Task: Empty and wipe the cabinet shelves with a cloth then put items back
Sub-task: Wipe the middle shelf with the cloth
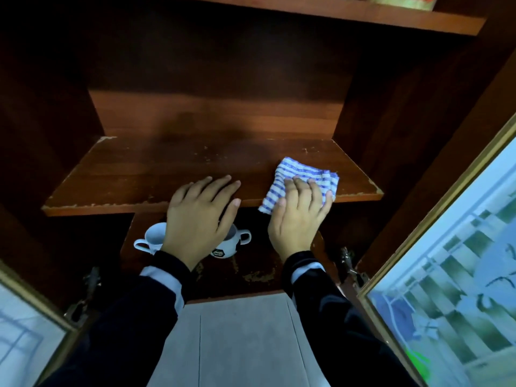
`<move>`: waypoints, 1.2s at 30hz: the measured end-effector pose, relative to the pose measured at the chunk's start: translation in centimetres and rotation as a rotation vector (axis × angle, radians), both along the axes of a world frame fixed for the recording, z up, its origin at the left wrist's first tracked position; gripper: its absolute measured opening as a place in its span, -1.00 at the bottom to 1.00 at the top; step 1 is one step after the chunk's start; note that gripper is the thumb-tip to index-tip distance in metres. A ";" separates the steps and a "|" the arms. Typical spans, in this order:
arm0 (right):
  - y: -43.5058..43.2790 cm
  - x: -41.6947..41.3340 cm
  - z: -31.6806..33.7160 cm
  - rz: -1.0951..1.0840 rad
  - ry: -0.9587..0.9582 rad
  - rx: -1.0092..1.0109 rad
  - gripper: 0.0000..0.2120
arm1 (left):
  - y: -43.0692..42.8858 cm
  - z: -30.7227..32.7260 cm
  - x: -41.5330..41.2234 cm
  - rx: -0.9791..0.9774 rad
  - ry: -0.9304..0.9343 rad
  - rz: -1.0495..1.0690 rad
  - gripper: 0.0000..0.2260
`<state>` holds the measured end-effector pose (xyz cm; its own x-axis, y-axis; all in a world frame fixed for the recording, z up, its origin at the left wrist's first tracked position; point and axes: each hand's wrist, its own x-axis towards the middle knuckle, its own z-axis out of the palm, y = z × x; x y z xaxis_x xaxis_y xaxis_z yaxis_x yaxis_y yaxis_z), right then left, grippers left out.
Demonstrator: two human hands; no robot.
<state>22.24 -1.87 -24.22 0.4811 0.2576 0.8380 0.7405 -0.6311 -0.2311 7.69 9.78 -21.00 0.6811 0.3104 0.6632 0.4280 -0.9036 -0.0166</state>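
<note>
You are mid-wipe: the middle shelf is lying emptied, your right hand is pressing flat-fingered on the one striped cloth at its 4 o'clock edge, and your left hand is resting flat at 6 o'clock. Two cups, a white cup and a patterned cup, are sitting on the lower shelf, which is probably still awaiting wiping and restocking.

Above your glossy white ceramic cups, the reddish wood-veneer shelf looks scuffed, its front edge chipped; the striped cloth on it is soft, woven.

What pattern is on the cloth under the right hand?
Blue and white stripes on the cloth; the right hand presses it onto the shelf. Head view.
</note>
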 end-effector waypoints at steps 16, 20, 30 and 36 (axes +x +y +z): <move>-4.7 7.4 -0.7 0.091 -0.289 -0.067 -0.59 | -0.5 -2.3 0.1 0.076 -0.199 0.049 -0.67; -7.0 10.0 -0.7 0.057 -0.264 -0.026 -0.62 | -0.5 -2.4 0.3 0.081 -0.224 0.056 -0.67; -6.3 7.8 -0.4 -0.024 -0.097 0.027 -0.57 | -0.2 -3.3 -0.5 0.121 -0.229 0.049 -0.66; -2.6 3.0 -0.4 0.040 -0.073 -0.026 -0.60 | -0.2 -3.9 -2.8 0.115 -0.217 0.123 -0.60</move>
